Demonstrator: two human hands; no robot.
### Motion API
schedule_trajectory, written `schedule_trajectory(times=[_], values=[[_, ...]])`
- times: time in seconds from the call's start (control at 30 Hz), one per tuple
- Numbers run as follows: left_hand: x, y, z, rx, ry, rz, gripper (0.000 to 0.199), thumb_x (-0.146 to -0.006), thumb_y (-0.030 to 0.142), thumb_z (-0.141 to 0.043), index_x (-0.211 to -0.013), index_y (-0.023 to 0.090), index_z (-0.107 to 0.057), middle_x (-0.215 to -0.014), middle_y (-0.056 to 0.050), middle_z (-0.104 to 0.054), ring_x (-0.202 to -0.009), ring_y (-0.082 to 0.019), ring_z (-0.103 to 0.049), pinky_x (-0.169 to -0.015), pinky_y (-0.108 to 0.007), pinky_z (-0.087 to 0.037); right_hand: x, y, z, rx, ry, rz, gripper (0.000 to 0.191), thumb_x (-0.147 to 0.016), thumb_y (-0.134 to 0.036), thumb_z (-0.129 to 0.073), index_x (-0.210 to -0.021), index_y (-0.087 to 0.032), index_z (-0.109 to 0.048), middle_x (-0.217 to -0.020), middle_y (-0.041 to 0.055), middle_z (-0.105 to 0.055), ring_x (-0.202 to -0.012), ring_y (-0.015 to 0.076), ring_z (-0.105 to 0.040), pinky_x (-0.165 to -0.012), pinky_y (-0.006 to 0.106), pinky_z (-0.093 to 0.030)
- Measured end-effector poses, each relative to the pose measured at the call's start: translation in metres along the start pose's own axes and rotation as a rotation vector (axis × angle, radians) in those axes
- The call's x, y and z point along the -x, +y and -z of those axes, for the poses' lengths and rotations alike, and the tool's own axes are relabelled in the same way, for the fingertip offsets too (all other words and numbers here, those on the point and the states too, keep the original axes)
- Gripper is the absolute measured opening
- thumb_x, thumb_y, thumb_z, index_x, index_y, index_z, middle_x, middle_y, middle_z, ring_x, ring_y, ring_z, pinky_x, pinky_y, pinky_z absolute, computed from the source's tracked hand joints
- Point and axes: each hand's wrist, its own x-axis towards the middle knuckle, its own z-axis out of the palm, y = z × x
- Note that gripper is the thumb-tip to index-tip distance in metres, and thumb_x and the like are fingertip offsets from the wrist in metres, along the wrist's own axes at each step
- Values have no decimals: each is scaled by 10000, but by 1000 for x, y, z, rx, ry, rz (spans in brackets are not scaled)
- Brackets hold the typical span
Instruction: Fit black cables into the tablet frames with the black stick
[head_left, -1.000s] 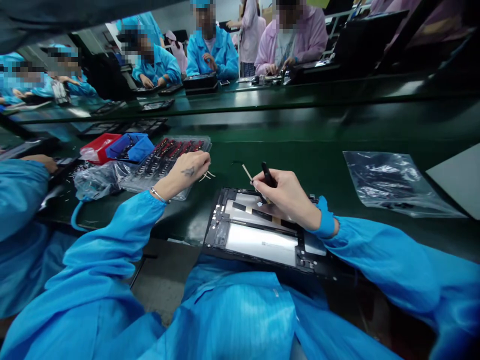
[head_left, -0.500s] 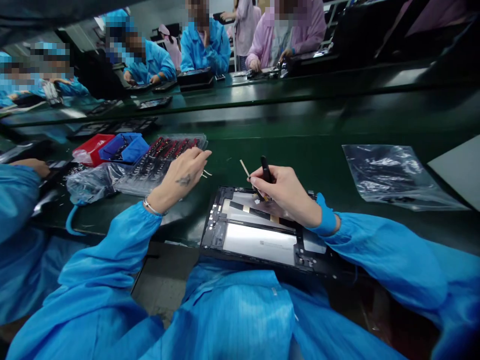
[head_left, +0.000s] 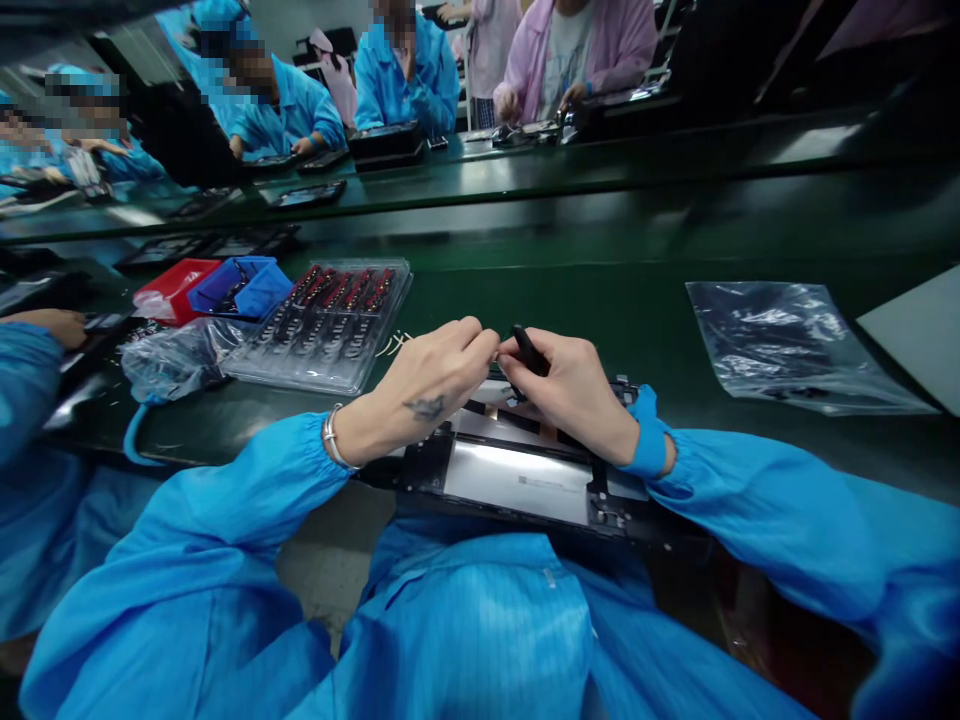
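My left hand is over the upper left of an open tablet-like device, its fingers pinched together and meeting the fingertips of my right hand. What the left fingers pinch is hidden. A black pen-like tool is held in my right hand above the device. The device lies at the table's front edge, showing silver panels, a black frame and dark strips with tan parts. Both hands cover its upper part.
Left of my hands are a clear tray of small parts, a red bin, a blue bin and a plastic bag. A flat clear bag lies right. A neighbour's hand is far left; people sit across.
My left hand has moved right, from beside the clear tray to my right hand's fingertips. The pale strip that stuck up from my right fingers is no longer visible.
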Motion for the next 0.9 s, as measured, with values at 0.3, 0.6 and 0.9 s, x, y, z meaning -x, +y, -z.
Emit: schedule_trajectory(times=[0.3, 0.6, 0.9], values=[[3, -7, -4, 527, 83, 241, 79, -949, 159, -606, -930, 165, -682, -806, 22, -681, -712, -89, -605, -627, -209, -406, 1, -4, 0, -50, -11, -45, 146, -877, -193, -596, -875, -136, -731, -703, 1, -633, -645, 122, -553, -629, 264, -366], [4, -1, -5, 218, 54, 111, 95, -976, 173, -555, -951, 149, -643, -843, -11, -642, -729, -129, -601, -617, -246, -406, 1, -3, -1, -10, -29, -40, 151, -875, -182, -581, -858, -130, -722, -722, 9, -634, -662, 126, -546, -634, 265, -353], [0, -11, -6, -113, 121, 51, 145, -927, 128, -474, -831, 163, -578, -777, -27, -595, -708, -150, -549, -624, -262, -392, -2, -2, -1, -22, -40, -69, 142, -853, -201, -570, -802, -144, -690, -656, -7, -594, -616, 117, -511, -612, 265, -342]])
